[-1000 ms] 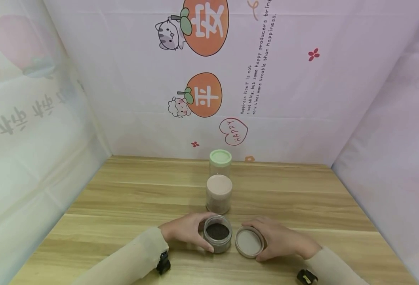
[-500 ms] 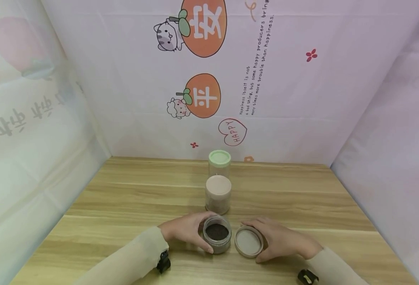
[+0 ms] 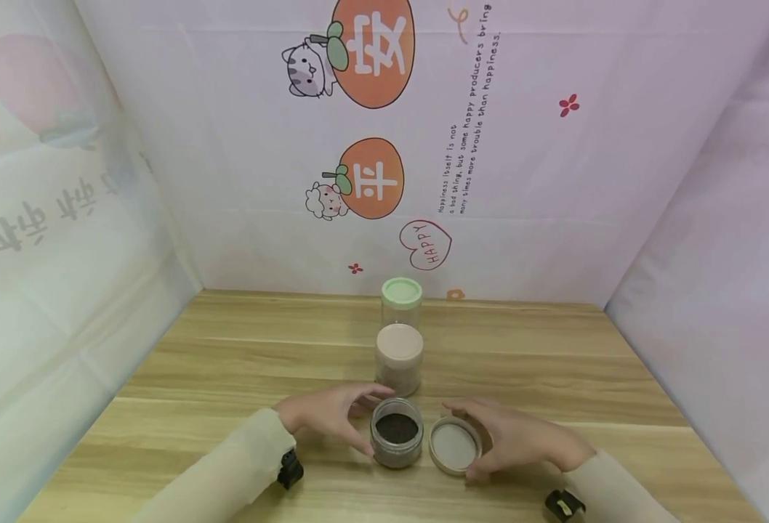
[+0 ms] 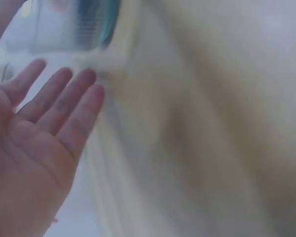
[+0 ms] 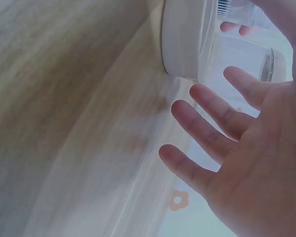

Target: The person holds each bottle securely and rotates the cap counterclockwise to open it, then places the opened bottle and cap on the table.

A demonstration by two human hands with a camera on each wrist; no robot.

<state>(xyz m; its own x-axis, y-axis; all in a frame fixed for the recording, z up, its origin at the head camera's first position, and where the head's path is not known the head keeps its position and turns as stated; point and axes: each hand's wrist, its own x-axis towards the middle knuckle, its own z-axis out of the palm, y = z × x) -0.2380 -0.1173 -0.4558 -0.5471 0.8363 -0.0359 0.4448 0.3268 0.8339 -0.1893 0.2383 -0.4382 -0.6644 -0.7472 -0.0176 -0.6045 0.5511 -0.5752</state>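
Fingers apart, my left hand and right hand should not jostle the uncovered jar or the lid right of it.

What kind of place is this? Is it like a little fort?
A bit like one! It may be a small booth set up around a table: a wooden tabletop with pale cloth walls on three sides, the back one printed with cartoon fruit.
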